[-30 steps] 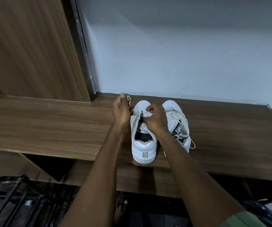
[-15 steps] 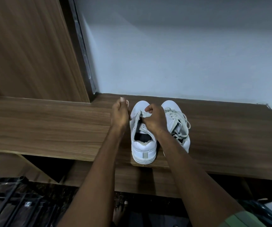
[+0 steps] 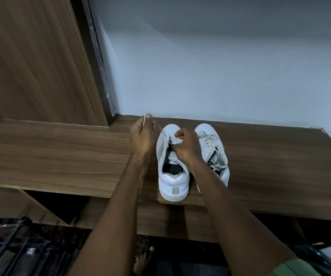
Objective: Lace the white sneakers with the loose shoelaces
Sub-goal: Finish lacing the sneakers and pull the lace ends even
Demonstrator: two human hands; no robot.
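Two white sneakers stand side by side on a wooden shelf (image 3: pixel 61 156), heels toward me. The left sneaker (image 3: pixel 173 181) has its tongue area partly laced. My left hand (image 3: pixel 141 136) grips one end of its shoelace (image 3: pixel 159 126) and holds it taut, up and to the left of the shoe. My right hand (image 3: pixel 186 147) rests over the same shoe's eyelets and pinches the lace there. The right sneaker (image 3: pixel 213 148) carries laces that lie loose over its top; my right forearm hides its heel.
A wooden panel (image 3: pixel 31 56) rises at the left, and a pale wall (image 3: pixel 220 66) stands behind the shelf. The sneakers' heels sit at the shelf's front edge. Below, a dark metal grille (image 3: pixel 11 250) and a bare foot (image 3: pixel 143 259) are visible on the floor.
My left hand has pulled the lace end up and to the left, so the lace now runs taut from the shoe. My right hand stays on the eyelets.
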